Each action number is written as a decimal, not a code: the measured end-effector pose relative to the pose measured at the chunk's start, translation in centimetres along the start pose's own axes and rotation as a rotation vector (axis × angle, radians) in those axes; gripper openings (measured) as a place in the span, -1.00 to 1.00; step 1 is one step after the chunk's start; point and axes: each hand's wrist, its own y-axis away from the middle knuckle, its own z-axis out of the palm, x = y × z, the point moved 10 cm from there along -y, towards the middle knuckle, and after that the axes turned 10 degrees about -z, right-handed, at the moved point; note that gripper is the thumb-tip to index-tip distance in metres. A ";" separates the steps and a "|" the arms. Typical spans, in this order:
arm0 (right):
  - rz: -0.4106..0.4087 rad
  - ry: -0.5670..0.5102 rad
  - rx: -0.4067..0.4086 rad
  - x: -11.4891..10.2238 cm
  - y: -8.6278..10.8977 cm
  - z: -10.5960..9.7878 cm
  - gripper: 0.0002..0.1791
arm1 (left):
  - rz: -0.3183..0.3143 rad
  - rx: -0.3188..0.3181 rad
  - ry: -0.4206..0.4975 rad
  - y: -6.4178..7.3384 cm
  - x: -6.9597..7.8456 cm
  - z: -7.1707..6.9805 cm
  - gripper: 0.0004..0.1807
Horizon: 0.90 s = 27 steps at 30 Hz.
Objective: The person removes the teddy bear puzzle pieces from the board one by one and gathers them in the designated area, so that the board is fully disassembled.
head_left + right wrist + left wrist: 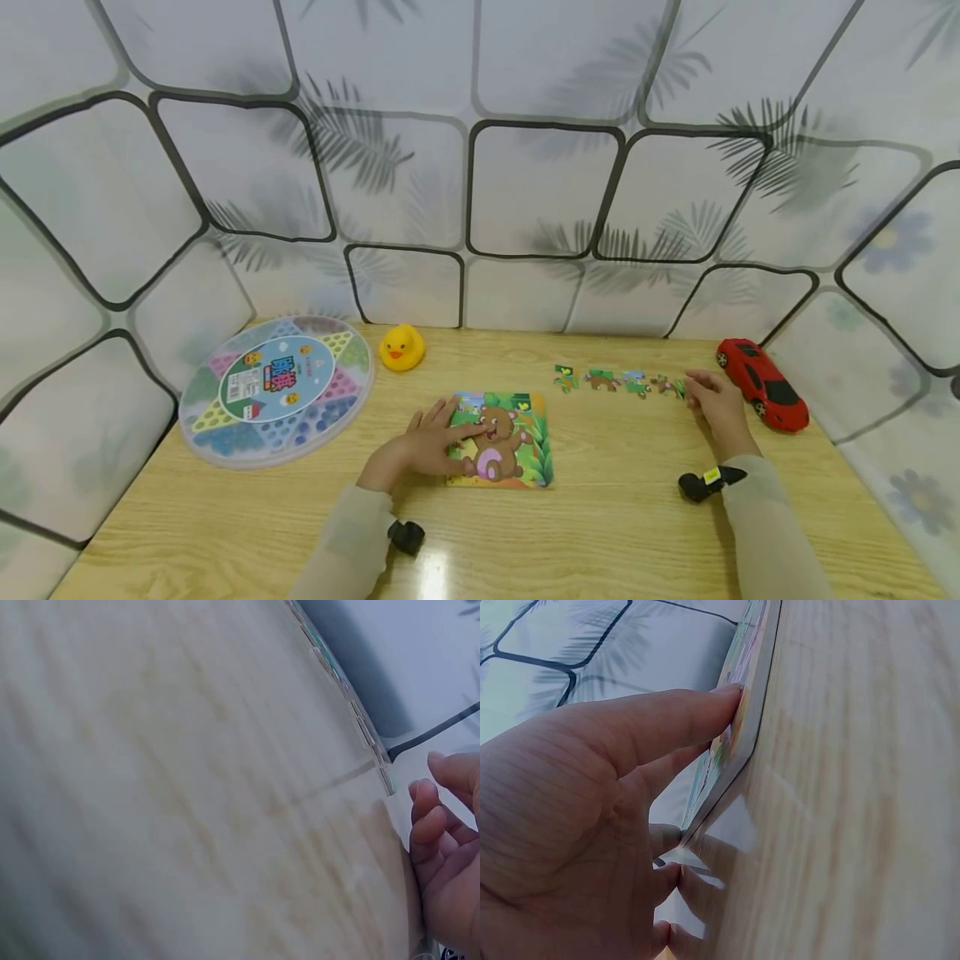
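Note:
A bear picture board lies flat on the table in front of me. My left hand rests on its left side, thumb and index finger stretched over the picture. In the left wrist view the thumb tip presses on the board near its edge, and the other fingertips touch at its corner and the tabletop. Several jigsaw pieces lie in a row farther back on the right. At the right end of that row is my right hand, fingers loosely bent; the right wrist view shows nothing between them, just beyond the last piece.
A round Chinese checkers board in clear wrapping lies at the left. Behind the bear board sits a yellow rubber duck. To the right of my right hand stands a red toy car. Patterned fabric walls border the wooden table.

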 end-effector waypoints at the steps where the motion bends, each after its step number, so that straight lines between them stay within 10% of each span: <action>1: 0.001 -0.021 -0.002 0.0 0.1 0.0 -0.64 | 0.000 0.000 -0.002 0.0 0.0 0.0 -0.33; 20: -0.131 0.046 -0.022 -2.2 2.0 -0.7 -0.88 | 0.002 -0.003 0.009 0.2 0.2 0.0 -0.33; 27: -0.197 0.157 -0.087 -3.7 3.5 0.5 -0.69 | -0.014 -0.009 -0.003 0.0 -0.1 0.3 -0.31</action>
